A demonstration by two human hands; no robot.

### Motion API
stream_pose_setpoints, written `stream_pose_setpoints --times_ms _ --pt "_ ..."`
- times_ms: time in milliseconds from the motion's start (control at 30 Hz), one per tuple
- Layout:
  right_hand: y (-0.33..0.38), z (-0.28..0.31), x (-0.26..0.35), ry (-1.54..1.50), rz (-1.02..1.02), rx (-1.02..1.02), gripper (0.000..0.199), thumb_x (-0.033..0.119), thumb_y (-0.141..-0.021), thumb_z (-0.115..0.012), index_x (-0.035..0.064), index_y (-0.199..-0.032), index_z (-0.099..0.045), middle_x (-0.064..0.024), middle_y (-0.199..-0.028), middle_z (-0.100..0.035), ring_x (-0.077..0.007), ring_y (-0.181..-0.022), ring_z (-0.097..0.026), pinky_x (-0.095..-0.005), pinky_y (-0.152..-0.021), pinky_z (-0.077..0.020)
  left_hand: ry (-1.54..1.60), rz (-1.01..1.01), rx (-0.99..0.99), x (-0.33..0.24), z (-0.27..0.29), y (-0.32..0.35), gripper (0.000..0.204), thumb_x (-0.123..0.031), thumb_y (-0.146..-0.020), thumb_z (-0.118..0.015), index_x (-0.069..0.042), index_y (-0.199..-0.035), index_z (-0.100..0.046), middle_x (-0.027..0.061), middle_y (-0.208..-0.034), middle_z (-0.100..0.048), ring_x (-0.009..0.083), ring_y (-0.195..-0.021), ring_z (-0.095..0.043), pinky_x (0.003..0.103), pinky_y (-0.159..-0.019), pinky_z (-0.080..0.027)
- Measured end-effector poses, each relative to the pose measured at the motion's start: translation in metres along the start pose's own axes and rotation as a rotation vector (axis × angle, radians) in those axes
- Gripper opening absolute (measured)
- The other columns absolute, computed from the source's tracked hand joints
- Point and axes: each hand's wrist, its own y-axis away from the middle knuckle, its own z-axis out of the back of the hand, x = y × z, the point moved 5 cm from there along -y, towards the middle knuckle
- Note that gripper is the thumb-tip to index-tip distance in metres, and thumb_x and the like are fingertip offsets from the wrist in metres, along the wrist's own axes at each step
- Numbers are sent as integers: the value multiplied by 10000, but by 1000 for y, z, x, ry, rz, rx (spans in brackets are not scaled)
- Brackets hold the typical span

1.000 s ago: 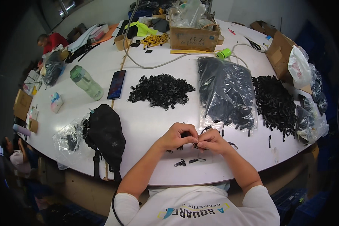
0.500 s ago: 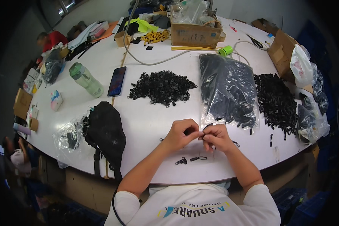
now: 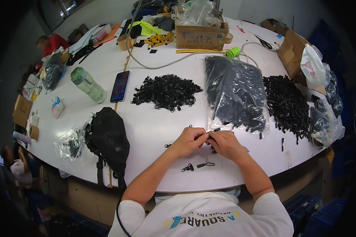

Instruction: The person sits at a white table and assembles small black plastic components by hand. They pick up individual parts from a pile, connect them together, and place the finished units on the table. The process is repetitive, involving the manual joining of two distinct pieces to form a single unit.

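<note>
Pinches, with fingers drawn nearly closed on left hand (image 3: 191, 141) and right hand (image 3: 226, 144), a small black piece (image 3: 215, 130), near side of the plastic bag (image 3: 235, 94), probably light, stiff, easily dropped, best held by its ends.

Glossy plastic bag (image 3: 235, 94), smooth tabletop (image 3: 158, 128), matt cardboard box (image 3: 201, 38), slightly shiny black sliders (image 3: 167, 93)

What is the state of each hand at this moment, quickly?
Left hand: closed; what it holds cannot be told.
Right hand: closed, apparently on a small black piece.
</note>
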Motion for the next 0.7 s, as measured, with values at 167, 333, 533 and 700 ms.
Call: stream_pose_setpoints --times_ms 167,333,533,700 --pt "4 -8 -7 -31 -69 114 162 56 -734 -690 10 -855 -593 -102 -658 -609 -277 -570 -600 -350 -535 -476 -201 -40 -99 -3 8 -2 214 -159 -849 -570 20 -746 -628 35 -543 -545 74 -499 -464 244 -477 -374" --pt "6 -17 -12 22 -86 207 123 93 -732 -685 36 -761 -580 -98 -601 -575 -278 -533 -579 -364 -505 -457 -281 -140 -308 -10 16 1 164 -114 -805 -583 36 -758 -627 84 -560 -580 108 -489 -509 263 -485 -414" --pt "7 -15 -15 -2 -113 168 121 82 -721 -688 32 -759 -584 -101 -584 -561 -273 -504 -563 -370 -476 -436 -297 -146 -366 -13 13 2 163 -109 -839 -590 40 -813 -651 83 -571 -592 104 -487 -516 256 -481 -413" --pt "5 -12 -17 -78 -194 78 115 63 -730 -688 21 -795 -603 -100 -568 -548 -267 -484 -549 -357 -460 -418 -48 -141 -309 3 7 -2 175 -102 -868 -596 16 -976 -667 58 -730 -643 75 -621 -555 214 -571 -447"
